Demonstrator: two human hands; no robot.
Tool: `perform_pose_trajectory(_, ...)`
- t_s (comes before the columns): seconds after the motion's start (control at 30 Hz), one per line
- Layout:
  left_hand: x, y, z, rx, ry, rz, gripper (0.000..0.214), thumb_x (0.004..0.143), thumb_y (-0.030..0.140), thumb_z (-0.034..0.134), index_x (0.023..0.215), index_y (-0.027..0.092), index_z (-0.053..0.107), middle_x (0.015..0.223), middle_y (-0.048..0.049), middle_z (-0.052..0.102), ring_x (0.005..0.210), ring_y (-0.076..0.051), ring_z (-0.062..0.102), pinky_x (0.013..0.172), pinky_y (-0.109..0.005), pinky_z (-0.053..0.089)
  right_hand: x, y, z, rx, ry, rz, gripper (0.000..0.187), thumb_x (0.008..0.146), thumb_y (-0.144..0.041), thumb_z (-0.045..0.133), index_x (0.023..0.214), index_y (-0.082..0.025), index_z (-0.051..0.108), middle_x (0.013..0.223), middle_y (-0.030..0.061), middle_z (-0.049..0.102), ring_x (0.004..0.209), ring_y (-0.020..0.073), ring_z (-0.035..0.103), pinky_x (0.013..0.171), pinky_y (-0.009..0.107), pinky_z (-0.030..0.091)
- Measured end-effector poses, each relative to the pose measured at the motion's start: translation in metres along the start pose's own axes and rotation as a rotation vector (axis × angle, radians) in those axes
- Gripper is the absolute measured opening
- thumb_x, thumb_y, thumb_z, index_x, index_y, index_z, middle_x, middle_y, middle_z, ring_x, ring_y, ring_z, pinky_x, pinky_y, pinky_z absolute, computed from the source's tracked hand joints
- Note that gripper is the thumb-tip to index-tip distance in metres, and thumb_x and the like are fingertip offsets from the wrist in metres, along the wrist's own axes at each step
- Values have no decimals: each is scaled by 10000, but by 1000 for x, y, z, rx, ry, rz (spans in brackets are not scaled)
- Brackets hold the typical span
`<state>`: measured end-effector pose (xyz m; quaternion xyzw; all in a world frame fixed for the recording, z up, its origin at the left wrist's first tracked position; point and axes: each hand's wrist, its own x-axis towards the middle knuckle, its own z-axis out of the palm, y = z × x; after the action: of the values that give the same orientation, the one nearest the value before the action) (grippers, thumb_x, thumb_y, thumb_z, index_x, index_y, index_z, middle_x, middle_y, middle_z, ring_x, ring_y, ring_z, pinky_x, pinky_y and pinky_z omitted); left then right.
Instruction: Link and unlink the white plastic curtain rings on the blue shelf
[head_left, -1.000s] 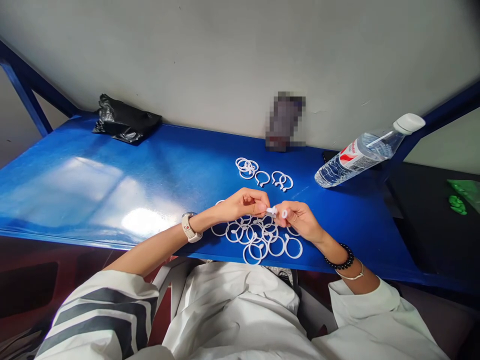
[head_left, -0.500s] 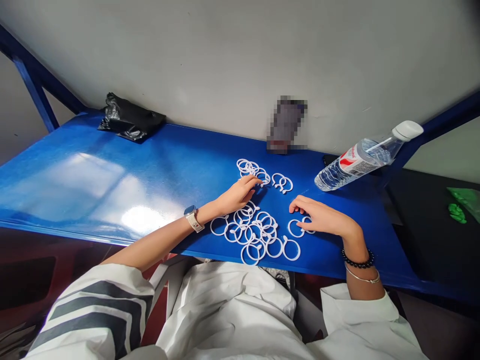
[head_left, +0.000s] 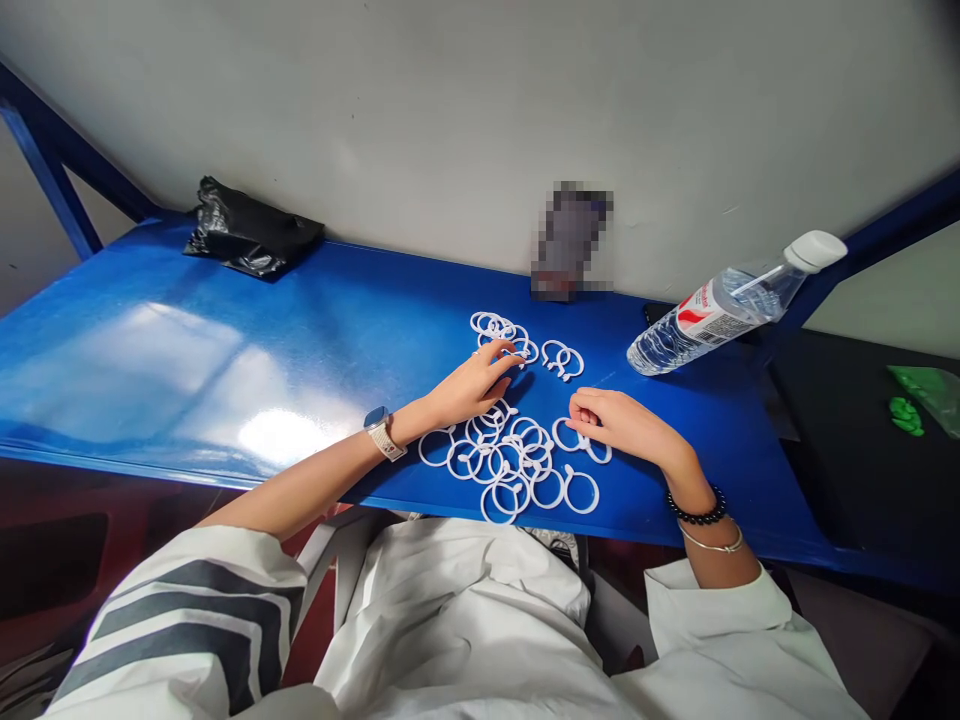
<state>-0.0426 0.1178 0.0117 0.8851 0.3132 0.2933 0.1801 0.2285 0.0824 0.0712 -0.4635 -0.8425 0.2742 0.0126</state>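
Note:
My left hand [head_left: 472,380] reaches over the lower edge of a loose cluster of white plastic curtain rings [head_left: 491,325], its fingers stretched out and thumb apart, with nothing visible held. My right hand [head_left: 622,420] is closed, fingers curled and thumb pressed in, on a pair of curtain rings [head_left: 568,434] that show beneath it. Part of that pair is hidden by the hand. Between my hands and my body lies a bigger, overlapping pile of curtain rings [head_left: 510,460], each with a small eyelet. Two more curtain rings [head_left: 562,360] overlap just right of my left fingertips.
The blue table [head_left: 420,300] meets a grey wall. A black plastic bag [head_left: 251,230] lies at the back left. On the right stands a water bottle [head_left: 705,315] with a white cap. A pixelated dark object [head_left: 570,245] leans at the wall. Green material [head_left: 907,415] lies far right.
My right hand has moved left and slightly away from me, and the two rings under it have shifted left with it. My left hand stays nearly in place. The view has tilted slightly.

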Motion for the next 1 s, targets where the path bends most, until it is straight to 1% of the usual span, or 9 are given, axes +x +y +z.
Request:
perform_pose_trajectory(0.1,1,8,-5,-6,19,78,293,985,178,469,1266,150,548,1316,-193,522,1197,-287,565,958,-467,553,6,-8,9,70,79,-58,202,946,-300,538,770,-203,535,743,0,595,651,135,527,610,263,379)
perform_pose_trajectory(0.3,1,28,-6,38,-11,317,270,1001,352,518,1134,147,633,1217,-170,587,1104,-264,574,926,-438,543,14,-17,22,161,211,-1,136,894,-258,528,768,-206,525,709,-7,598,641,133,543,600,249,389)
perform_pose_trajectory(0.43,0,34,-2,117,-34,344,269,1009,358,502,1072,153,665,1175,-175,610,1008,-257,582,850,-412,530,18,-21,29,275,232,6,122,853,-247,532,742,-206,505,679,-17,580,604,121,513,583,249,397)
perform_pose_trajectory(0.53,-1,35,-3,41,-81,295,326,1034,343,438,924,148,675,1095,-158,636,909,-220,588,797,-363,518,20,-24,31,416,277,-7,127,884,-290,520,790,-207,535,703,-10,584,622,126,517,584,250,424)
perform_pose_trajectory(0.63,-1,35,-7,-215,-100,175,380,1046,369,405,899,133,664,966,-117,664,806,-170,600,740,-297,503,20,-24,29,653,274,-75,163,902,-361,554,929,-202,581,861,24,641,704,135,577,650,267,493)
perform_pose_trajectory(0.73,1,37,-13,-508,-68,-30,386,1021,436,463,905,132,671,816,-63,672,713,-136,591,679,-256,472,18,-23,26,901,99,-124,287,927,-467,556,1018,-196,574,870,26,647,619,109,569,601,256,481)
perform_pose_trajectory(0.8,2,40,-15,-674,-131,-143,395,997,469,499,881,130,665,757,-42,662,652,-116,568,628,-236,448,16,-24,26,994,12,-117,344,927,-534,563,1001,-199,550,755,-15,596,531,87,506,531,234,430)
perform_pose_trajectory(0.9,2,44,-16,-800,-319,-179,427,973,496,518,778,127,611,643,2,578,545,-81,472,533,-210,368,14,-30,29,938,26,-110,376,906,-576,601,938,-207,536,711,-44,527,544,80,457,518,217,389)
perform_pose_trajectory(1.0,2,48,-16,-745,-381,-122,429,965,484,532,726,131,588,585,31,491,509,-68,374,500,-218,284,13,-36,32,783,72,-148,394,930,-581,568,850,-196,552,743,-25,541,620,94,472,579,233,390)
